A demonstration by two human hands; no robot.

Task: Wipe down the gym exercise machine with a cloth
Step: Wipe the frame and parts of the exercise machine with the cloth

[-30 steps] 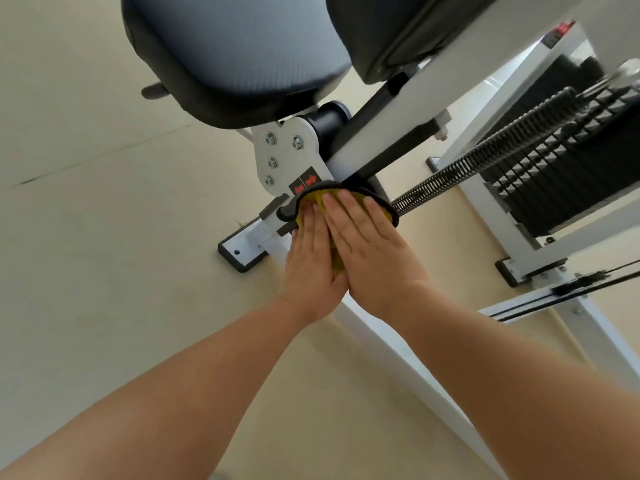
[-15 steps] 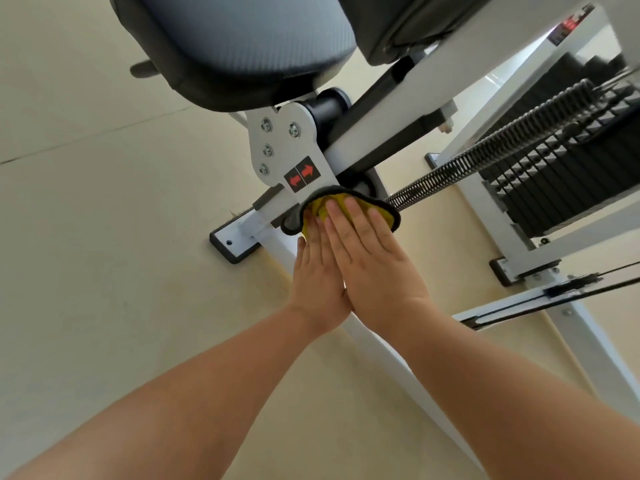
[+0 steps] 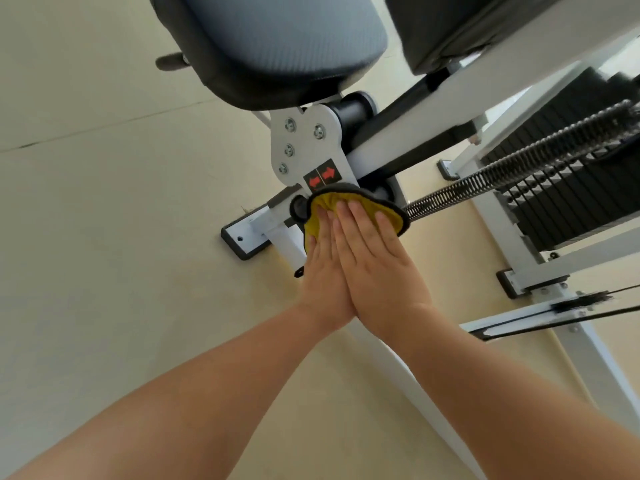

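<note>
A yellow cloth (image 3: 320, 211) with a dark edge lies on the white frame (image 3: 408, 372) of the gym machine, just below the bolted plate (image 3: 304, 147) with red arrow stickers. My left hand (image 3: 323, 271) and my right hand (image 3: 377, 268) lie flat side by side on the cloth, fingers straight, pressing it against the frame. The right hand partly overlaps the left. Most of the cloth is hidden under the hands. A black knob (image 3: 298, 208) sticks out at the cloth's left edge.
The grey padded seat (image 3: 277, 43) hangs over the plate. A coiled spring rod (image 3: 512, 168) runs up right toward the black weight stack (image 3: 568, 195). A black foot (image 3: 242, 242) of the frame rests on the beige floor (image 3: 104, 237). Cables (image 3: 568, 311) cross at right.
Both hands with the cloth have slid down the frame, away from the arrow stickers, uncovering more of the plate and of the cloth's yellow top.
</note>
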